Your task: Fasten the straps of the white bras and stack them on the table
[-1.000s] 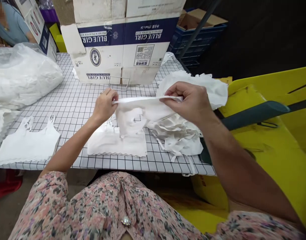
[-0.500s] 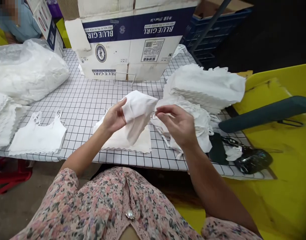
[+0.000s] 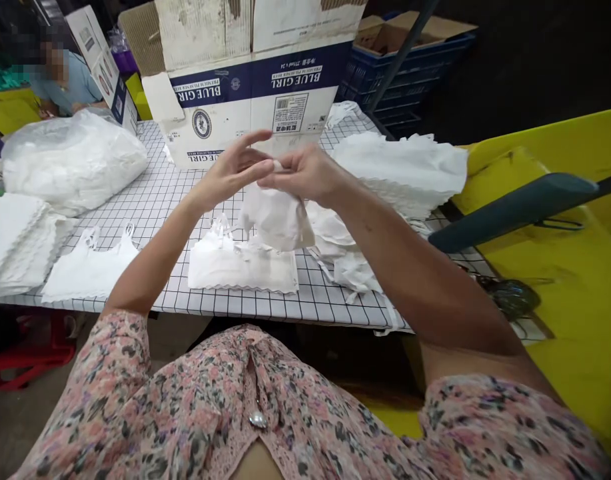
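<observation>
A white garment (image 3: pixel 275 219) hangs crumpled over the table, its exact cut hidden by folds. My right hand (image 3: pixel 308 175) pinches its upper edge between thumb and fingers. Close against those fingertips, my left hand (image 3: pixel 232 172) holds the same edge with thumb and lower fingers, its index finger raised. Below lies a stack of white camisole tops (image 3: pixel 242 267) with thin straps and scalloped hems. Under my right forearm, a loose heap of white garments (image 3: pixel 342 257) is partly hidden.
More camisole tops (image 3: pixel 88 270) lie at left, beside folded white fabric (image 3: pixel 15 240) and a clear plastic bag (image 3: pixel 75 160). A cardboard box (image 3: pixel 240 120) stands behind. Stacked white pieces (image 3: pixel 410 167) and a dark green padded bar (image 3: pixel 510 210) are right. A person (image 3: pixel 70 83) sits far left.
Both hands have risen away from me and come together, lifting the white garment. My right hand, formerly apart from it, now grips its edge. The view has shifted slightly.
</observation>
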Demonstrator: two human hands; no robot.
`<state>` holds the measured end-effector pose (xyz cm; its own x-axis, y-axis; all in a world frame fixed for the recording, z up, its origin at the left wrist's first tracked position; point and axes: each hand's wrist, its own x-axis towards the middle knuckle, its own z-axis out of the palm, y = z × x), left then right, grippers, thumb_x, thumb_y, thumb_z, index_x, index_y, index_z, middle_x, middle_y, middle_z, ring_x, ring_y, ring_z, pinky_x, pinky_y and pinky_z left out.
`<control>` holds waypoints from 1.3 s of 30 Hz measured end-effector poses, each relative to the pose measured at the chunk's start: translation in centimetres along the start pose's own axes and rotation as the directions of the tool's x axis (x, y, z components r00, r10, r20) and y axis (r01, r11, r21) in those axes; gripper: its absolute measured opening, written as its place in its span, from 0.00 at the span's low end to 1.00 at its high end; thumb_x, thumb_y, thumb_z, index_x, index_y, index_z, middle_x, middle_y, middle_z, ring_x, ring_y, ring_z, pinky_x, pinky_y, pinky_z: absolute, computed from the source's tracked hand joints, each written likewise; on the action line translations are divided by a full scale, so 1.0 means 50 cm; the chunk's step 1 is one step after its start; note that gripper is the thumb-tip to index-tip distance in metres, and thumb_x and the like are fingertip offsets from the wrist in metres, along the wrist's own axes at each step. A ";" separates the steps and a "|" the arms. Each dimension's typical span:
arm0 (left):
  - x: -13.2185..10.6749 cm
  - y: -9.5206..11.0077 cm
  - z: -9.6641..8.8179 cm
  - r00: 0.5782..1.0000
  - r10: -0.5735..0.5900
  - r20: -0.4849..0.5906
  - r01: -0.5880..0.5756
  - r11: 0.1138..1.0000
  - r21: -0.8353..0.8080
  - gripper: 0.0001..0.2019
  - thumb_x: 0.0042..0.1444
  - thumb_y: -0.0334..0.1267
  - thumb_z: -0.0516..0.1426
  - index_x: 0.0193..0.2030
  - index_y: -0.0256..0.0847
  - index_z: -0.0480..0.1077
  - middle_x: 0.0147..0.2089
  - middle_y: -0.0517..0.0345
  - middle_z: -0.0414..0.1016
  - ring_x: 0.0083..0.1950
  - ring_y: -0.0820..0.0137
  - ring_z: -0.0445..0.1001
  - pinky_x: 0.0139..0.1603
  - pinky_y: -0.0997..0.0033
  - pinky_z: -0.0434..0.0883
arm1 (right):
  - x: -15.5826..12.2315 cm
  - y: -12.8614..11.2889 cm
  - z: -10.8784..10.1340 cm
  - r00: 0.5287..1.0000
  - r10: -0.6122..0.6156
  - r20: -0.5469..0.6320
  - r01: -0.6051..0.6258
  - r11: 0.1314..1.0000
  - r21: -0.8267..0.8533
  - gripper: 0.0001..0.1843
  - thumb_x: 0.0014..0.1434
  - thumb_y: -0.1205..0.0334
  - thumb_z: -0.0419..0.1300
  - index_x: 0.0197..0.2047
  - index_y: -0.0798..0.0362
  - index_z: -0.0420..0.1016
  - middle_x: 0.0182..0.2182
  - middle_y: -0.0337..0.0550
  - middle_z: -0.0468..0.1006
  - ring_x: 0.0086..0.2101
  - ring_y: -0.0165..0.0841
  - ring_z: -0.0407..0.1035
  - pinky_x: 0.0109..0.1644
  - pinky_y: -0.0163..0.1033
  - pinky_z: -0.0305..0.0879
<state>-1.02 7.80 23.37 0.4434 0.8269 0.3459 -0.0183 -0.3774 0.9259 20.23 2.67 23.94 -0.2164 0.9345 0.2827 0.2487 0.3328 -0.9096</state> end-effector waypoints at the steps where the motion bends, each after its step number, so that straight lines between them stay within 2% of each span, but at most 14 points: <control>1: 0.017 0.010 0.008 0.995 0.002 0.100 -0.001 1.000 -0.010 0.11 0.57 0.32 0.76 0.40 0.34 0.81 0.36 0.60 0.78 0.41 0.73 0.84 0.41 0.76 0.76 | 0.004 -0.018 -0.005 1.000 -0.012 0.011 0.012 1.000 -0.003 0.20 0.48 0.50 0.85 0.29 0.49 0.82 0.23 0.39 0.77 0.28 0.33 0.70 0.24 0.37 0.66; 3: 0.042 0.026 0.016 0.961 -0.025 0.277 0.031 0.999 -0.016 0.13 0.55 0.32 0.77 0.39 0.34 0.79 0.36 0.59 0.78 0.41 0.70 0.85 0.40 0.74 0.77 | 0.000 -0.044 -0.029 0.997 0.031 0.066 -0.032 0.999 0.027 0.22 0.45 0.48 0.87 0.33 0.48 0.83 0.24 0.39 0.79 0.29 0.35 0.72 0.25 0.38 0.69; 6: 0.048 0.040 -0.008 0.936 -0.088 0.340 0.102 0.995 -0.022 0.13 0.56 0.31 0.77 0.37 0.34 0.77 0.35 0.58 0.78 0.39 0.69 0.84 0.38 0.72 0.78 | -0.033 -0.050 -0.094 0.950 0.193 0.245 -0.206 0.978 0.028 0.29 0.40 0.44 0.88 0.39 0.50 0.87 0.27 0.40 0.81 0.28 0.32 0.73 0.28 0.36 0.67; 10: 0.024 0.053 -0.076 0.975 -0.077 0.210 0.104 0.987 -0.120 0.10 0.66 0.32 0.67 0.35 0.36 0.72 0.39 0.55 0.80 0.47 0.64 0.86 0.50 0.64 0.82 | -0.090 -0.025 -0.170 0.905 0.327 0.272 -0.314 0.945 -0.091 0.29 0.37 0.42 0.88 0.33 0.54 0.87 0.28 0.43 0.80 0.30 0.29 0.70 0.32 0.37 0.65; 14: 0.004 0.060 -0.125 0.994 -0.061 0.095 0.079 0.976 -0.202 0.15 0.72 0.38 0.57 0.32 0.39 0.63 0.44 0.52 0.80 0.55 0.58 0.85 0.59 0.56 0.80 | -0.122 -0.025 -0.193 0.929 0.332 0.167 -0.341 0.940 0.030 0.35 0.32 0.38 0.89 0.31 0.55 0.85 0.30 0.45 0.80 0.33 0.29 0.70 0.36 0.37 0.65; 16: -0.002 0.061 -0.143 0.995 -0.088 0.049 0.096 0.979 -0.178 0.16 0.72 0.42 0.57 0.32 0.40 0.63 0.38 0.54 0.77 0.50 0.60 0.85 0.54 0.59 0.79 | -0.127 -0.034 -0.203 0.953 0.287 0.097 -0.297 0.950 0.100 0.35 0.30 0.37 0.89 0.28 0.55 0.82 0.26 0.41 0.76 0.30 0.26 0.66 0.32 0.36 0.59; 19: -0.014 0.069 -0.151 0.992 -0.114 0.059 0.120 0.986 -0.116 0.15 0.65 0.42 0.66 0.31 0.40 0.67 0.29 0.61 0.69 0.34 0.70 0.79 0.38 0.72 0.74 | -0.128 -0.053 -0.216 0.971 0.233 0.043 -0.236 0.967 0.099 0.34 0.30 0.39 0.89 0.26 0.55 0.81 0.24 0.38 0.73 0.28 0.24 0.63 0.30 0.36 0.55; 23: -0.025 0.100 -0.091 0.996 -0.012 0.093 0.014 1.000 -0.024 0.12 0.56 0.37 0.75 0.34 0.40 0.77 0.30 0.60 0.71 0.31 0.74 0.74 0.32 0.75 0.68 | -0.112 -0.084 -0.165 0.979 0.181 0.094 -0.175 0.983 -0.060 0.30 0.37 0.41 0.88 0.34 0.54 0.88 0.33 0.45 0.83 0.35 0.31 0.73 0.36 0.37 0.68; 25: -0.026 0.120 -0.047 0.992 0.018 0.125 -0.020 1.000 0.017 0.12 0.54 0.35 0.77 0.37 0.38 0.80 0.32 0.59 0.74 0.34 0.73 0.75 0.34 0.75 0.68 | -0.099 -0.098 -0.110 0.978 0.097 0.185 -0.101 0.995 0.012 0.32 0.38 0.41 0.88 0.40 0.51 0.88 0.39 0.46 0.85 0.40 0.36 0.77 0.42 0.41 0.75; 27: -0.031 0.138 -0.021 0.983 0.008 0.181 -0.018 0.998 0.054 0.13 0.52 0.34 0.79 0.38 0.36 0.81 0.31 0.57 0.75 0.34 0.72 0.76 0.34 0.74 0.68 | -0.089 -0.107 -0.065 0.969 0.015 0.245 -0.050 0.989 0.137 0.32 0.39 0.39 0.87 0.39 0.50 0.87 0.37 0.44 0.85 0.39 0.37 0.77 0.43 0.44 0.78; 31: -0.071 0.164 -0.029 0.958 -0.086 0.275 0.054 0.991 0.123 0.14 0.50 0.38 0.80 0.33 0.35 0.83 0.29 0.54 0.76 0.29 0.73 0.73 0.31 0.70 0.65 | -0.092 -0.114 -0.041 0.990 -0.009 0.142 -0.012 0.989 0.148 0.29 0.35 0.40 0.88 0.28 0.50 0.83 0.27 0.39 0.79 0.29 0.29 0.71 0.34 0.38 0.74; 35: -0.124 0.186 -0.036 0.965 -0.047 0.258 0.019 0.994 0.110 0.14 0.52 0.37 0.80 0.29 0.35 0.81 0.27 0.56 0.76 0.27 0.77 0.70 0.30 0.72 0.63 | -0.112 -0.134 0.000 0.964 0.047 0.260 -0.097 0.978 0.184 0.36 0.31 0.44 0.90 0.41 0.51 0.88 0.40 0.44 0.87 0.40 0.36 0.80 0.44 0.41 0.82; 37: -0.146 0.198 -0.036 0.968 -0.046 0.246 0.021 0.995 0.101 0.14 0.50 0.38 0.81 0.30 0.35 0.82 0.28 0.55 0.78 0.28 0.76 0.73 0.30 0.73 0.65 | -0.122 -0.148 0.032 0.961 0.044 0.275 -0.113 0.964 0.239 0.34 0.31 0.47 0.90 0.40 0.52 0.88 0.39 0.44 0.87 0.39 0.35 0.81 0.44 0.41 0.83; 39: -0.170 0.208 -0.041 0.971 -0.093 0.221 0.073 0.993 0.097 0.18 0.47 0.43 0.82 0.29 0.35 0.81 0.28 0.55 0.78 0.28 0.75 0.74 0.28 0.74 0.65 | -0.129 -0.161 0.051 0.979 0.054 0.195 -0.105 0.959 0.264 0.29 0.33 0.50 0.90 0.33 0.52 0.85 0.32 0.41 0.84 0.32 0.31 0.77 0.37 0.38 0.80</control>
<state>-6.83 -2.28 30.38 0.6303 0.7458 0.2159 0.1009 -0.3544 0.9296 17.24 -6.38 28.66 -0.3823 0.9085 0.1686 0.0119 0.1873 -0.9822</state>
